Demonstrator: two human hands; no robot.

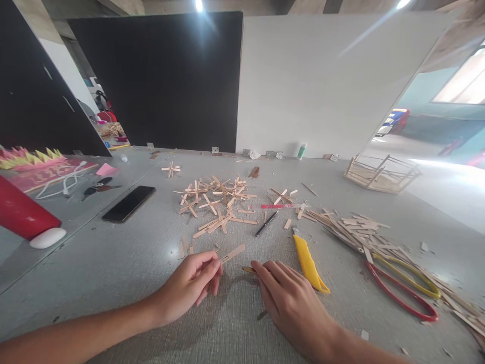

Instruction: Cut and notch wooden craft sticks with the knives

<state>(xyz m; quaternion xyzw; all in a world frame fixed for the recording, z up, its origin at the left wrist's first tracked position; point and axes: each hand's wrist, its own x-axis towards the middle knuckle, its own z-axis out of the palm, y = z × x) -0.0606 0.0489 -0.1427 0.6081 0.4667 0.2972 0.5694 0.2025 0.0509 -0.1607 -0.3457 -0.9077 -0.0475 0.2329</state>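
Wooden stick (233, 252) pinched in left hand (191, 288) fingers, right hand (290, 301) fingers closed on small stick piece (249, 269)

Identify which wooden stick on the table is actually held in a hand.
The stick pinched by the left hand fingertips, raised off the table; the others lie loose in piles beyond.

Near edge: left hand (193, 285) pinching a wooden stick (233, 253), right hand (291, 303) just right of it, resting on the table (113, 273).
Right of hands: cutter (308, 263), then scissors (401, 285) under a heap of strips (356, 230).
Behind hands: pile of stick crosses (214, 199), pen (266, 224) on its right.
Left: phone (129, 203).
Far right: what seems a stick frame (381, 173).
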